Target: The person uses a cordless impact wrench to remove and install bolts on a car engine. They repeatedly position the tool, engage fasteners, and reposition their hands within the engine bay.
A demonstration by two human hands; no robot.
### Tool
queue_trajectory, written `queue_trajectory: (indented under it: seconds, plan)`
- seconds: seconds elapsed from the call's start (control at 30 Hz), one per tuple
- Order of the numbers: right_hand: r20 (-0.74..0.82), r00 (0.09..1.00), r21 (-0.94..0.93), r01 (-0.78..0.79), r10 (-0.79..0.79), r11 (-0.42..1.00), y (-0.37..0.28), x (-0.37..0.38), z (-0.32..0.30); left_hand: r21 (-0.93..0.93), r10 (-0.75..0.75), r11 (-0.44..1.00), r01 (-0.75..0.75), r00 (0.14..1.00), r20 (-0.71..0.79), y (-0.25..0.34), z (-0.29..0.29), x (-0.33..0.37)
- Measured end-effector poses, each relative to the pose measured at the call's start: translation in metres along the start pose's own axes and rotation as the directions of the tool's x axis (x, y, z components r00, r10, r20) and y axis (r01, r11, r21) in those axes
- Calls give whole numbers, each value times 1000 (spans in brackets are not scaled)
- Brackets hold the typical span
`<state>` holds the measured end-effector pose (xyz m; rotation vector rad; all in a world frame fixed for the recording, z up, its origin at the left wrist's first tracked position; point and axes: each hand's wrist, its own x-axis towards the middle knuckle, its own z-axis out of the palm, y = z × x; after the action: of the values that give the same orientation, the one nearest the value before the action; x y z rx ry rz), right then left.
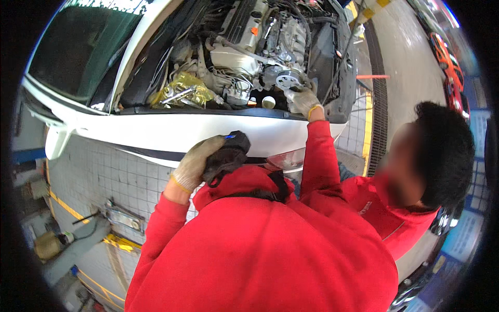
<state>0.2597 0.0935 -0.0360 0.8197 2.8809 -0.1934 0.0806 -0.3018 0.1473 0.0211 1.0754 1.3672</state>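
My left hand (200,158), in a pale knit glove, is closed around a dark, soft-looking black object (227,160) with a small blue spot on top. It is held in front of the car's white fender (202,130); its exact kind cannot be made out. Over the engine bay's near edge reaches my right hand (305,102), gloved the same way. Its fingers look curled beside a round metal pulley (287,79), and whatever they grip is hidden. The engine (236,60) lies exposed beyond both hands.
A yellow plastic bag (187,91) with metal tools on it rests at the engine bay's left. Close on my right is another person in red (395,208). A floor jack (125,218) stands on the tiled floor at left. A drain grate (379,104) runs along the right.
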Motion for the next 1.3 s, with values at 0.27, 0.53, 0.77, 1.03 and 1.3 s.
queue_trajectory:
  seconds: [0.27, 0.53, 0.77, 1.03, 1.3]
  plan:
    - [-31, 825, 957, -137, 564, 254, -71, -75, -22, 241, 278, 924, -295, 955, 103, 35, 68, 34]
    - [148, 784, 968, 10, 603, -250, -94, -132, -46, 501, 427, 762, -411, 900, 90, 58, 45, 68]
    - [340, 719, 925, -141, 606, -352, -118, -175, -58, 817, 635, -234, -527, 553, 539, 62, 27, 82]
    - [329, 605, 944, -218, 725, -246, -150, -186, -55, 660, 246, 652, -374, 927, 282, 26, 43, 85]
    - [396, 570, 909, -133, 720, -395, -164, -211, -45, 410, -222, 909, 71, 916, 334, -14, 52, 93]
